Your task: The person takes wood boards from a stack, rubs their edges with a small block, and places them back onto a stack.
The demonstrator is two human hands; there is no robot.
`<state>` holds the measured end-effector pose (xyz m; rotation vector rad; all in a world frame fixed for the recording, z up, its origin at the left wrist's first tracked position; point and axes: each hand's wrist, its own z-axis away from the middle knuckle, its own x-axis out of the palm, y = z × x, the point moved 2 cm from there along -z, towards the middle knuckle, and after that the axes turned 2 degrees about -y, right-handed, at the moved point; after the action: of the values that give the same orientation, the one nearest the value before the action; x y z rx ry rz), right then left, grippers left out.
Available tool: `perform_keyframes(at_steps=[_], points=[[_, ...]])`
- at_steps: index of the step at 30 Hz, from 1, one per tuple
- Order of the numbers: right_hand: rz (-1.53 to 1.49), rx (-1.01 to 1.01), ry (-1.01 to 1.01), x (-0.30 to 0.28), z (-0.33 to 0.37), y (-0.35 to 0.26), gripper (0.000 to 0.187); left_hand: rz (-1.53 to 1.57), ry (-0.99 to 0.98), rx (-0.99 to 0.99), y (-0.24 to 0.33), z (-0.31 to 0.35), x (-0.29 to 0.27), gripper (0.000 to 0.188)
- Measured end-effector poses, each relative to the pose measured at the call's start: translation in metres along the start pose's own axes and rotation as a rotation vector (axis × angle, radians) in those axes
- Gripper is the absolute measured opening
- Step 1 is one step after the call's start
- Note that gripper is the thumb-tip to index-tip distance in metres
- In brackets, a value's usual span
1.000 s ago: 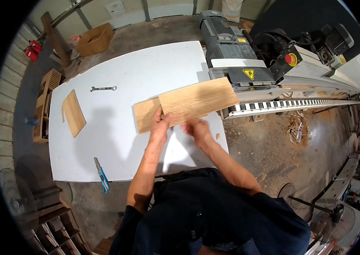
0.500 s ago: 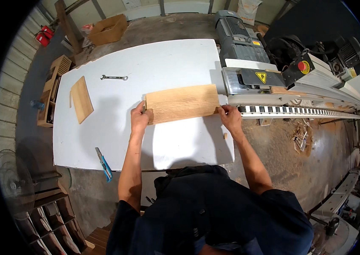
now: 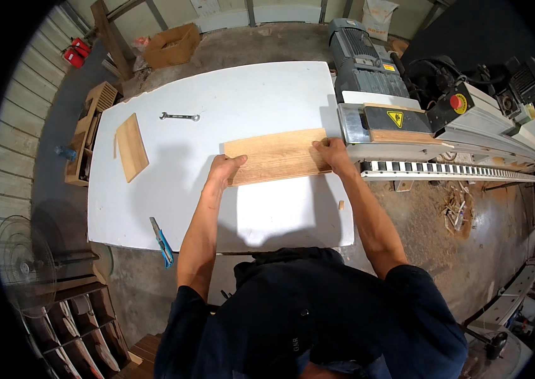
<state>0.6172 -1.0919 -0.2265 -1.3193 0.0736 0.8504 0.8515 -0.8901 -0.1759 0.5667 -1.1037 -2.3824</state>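
A light wooden plank (image 3: 277, 155) with fine grain lies crosswise in front of me, above the white tabletop (image 3: 172, 202). My left hand (image 3: 224, 169) grips its left end, thumb on the upper face and the fingers hidden underneath or behind the edge. At the right end my right hand (image 3: 332, 153) holds it too, thumb over the top face. Whether the plank rests on the table or is slightly raised, I cannot tell. A small wood offcut (image 3: 341, 205) lies near the table's right edge.
A slanted wood piece (image 3: 131, 148) and a combination wrench (image 3: 179, 117) lie on the table's left half. A blue utility knife (image 3: 162, 242) sits at the front edge. On the right stands a machine with a grey motor (image 3: 368, 57), a red stop button (image 3: 457, 102) and a toothed track (image 3: 444, 170).
My right hand has slid up along the plank's right end, and my left thumb now reaches further over its face. The whole scene has shifted slightly right in view.
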Motion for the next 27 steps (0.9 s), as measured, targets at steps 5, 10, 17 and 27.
perform_keyframes(at_steps=[5,10,17,27], points=[[-0.292,0.038,-0.06,0.003,-0.012,0.024,0.036,0.091,0.041,-0.007,-0.008,-0.017,0.001,0.045],[-0.465,-0.063,-0.106,-0.001,0.016,0.005,0.032,0.192,0.086,0.152,-0.015,0.003,-0.003,0.036],[-0.42,-0.448,-0.142,-0.016,0.054,-0.038,0.054,-0.003,0.364,0.639,-0.045,0.043,-0.023,0.047],[-0.325,-0.52,-0.197,-0.003,0.07,0.005,0.07,0.036,0.372,0.756,-0.102,0.062,-0.009,0.063]])
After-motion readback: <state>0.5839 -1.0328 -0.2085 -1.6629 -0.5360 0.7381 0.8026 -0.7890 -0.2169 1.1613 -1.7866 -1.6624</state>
